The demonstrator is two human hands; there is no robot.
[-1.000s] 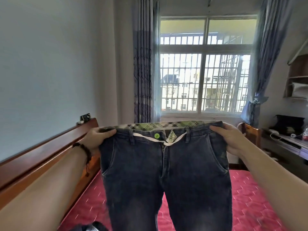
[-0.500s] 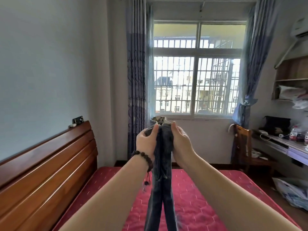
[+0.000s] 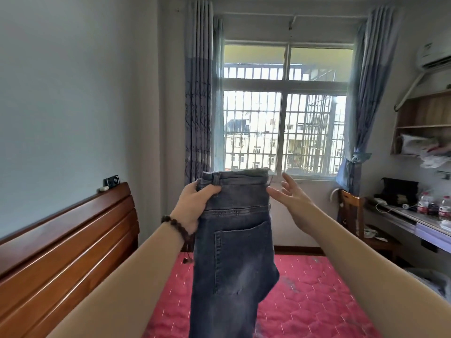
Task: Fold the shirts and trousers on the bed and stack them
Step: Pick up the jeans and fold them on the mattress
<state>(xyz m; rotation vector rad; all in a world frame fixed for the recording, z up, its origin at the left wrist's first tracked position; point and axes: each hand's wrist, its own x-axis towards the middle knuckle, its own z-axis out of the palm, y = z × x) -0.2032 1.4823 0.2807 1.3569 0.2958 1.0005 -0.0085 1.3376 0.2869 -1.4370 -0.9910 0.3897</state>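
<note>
Dark jeans (image 3: 234,252) hang folded lengthwise in the centre of the frame, above the red bed (image 3: 305,301). The left hand (image 3: 195,206) grips the waistband's left corner; the right hand (image 3: 290,198) hovers just right of the waistband, fingers spread, holding nothing

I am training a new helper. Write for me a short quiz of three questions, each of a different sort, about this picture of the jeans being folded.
1. True or false: the right hand grips the jeans.
2. Which hand wears the bead bracelet? A) left B) right C) neither
3. Fill the gap: below the hanging jeans lies a ____ quilted bed cover.

Key
1. False: its fingers are spread, beside the waistband; only the left hand keeps a grip there.
2. A
3. red
</note>
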